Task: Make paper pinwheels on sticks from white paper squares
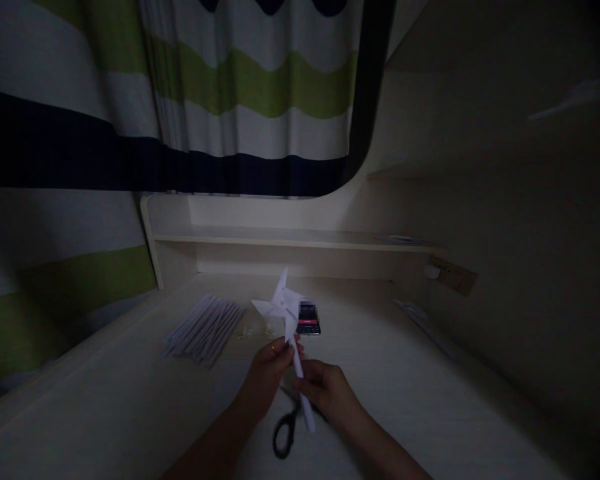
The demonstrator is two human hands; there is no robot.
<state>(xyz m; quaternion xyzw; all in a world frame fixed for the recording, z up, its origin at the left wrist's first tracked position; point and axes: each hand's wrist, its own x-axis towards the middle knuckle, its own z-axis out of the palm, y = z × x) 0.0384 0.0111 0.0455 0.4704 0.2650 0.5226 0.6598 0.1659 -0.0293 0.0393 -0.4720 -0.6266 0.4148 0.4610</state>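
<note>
A white paper pinwheel (283, 304) on a rolled paper stick is held up over the desk, tilted with its blades away from me. My left hand (270, 367) closes round the stick just below the blades; a ring shows on one finger. Lower down, my right hand (327, 387) pinches the same stick between thumb and fingers. Beneath the hands lie scissors (284, 435) with black handles, their blades partly hidden by the stick and the hands.
A pile of rolled paper sticks (205, 331) lies to the left. Small pale pieces (245, 331) are beside it. Behind the pinwheel lies a phone (309, 320). Papers (420, 323) rest by the right wall, below a plugged socket (453, 275). A low shelf (280, 238) spans the back.
</note>
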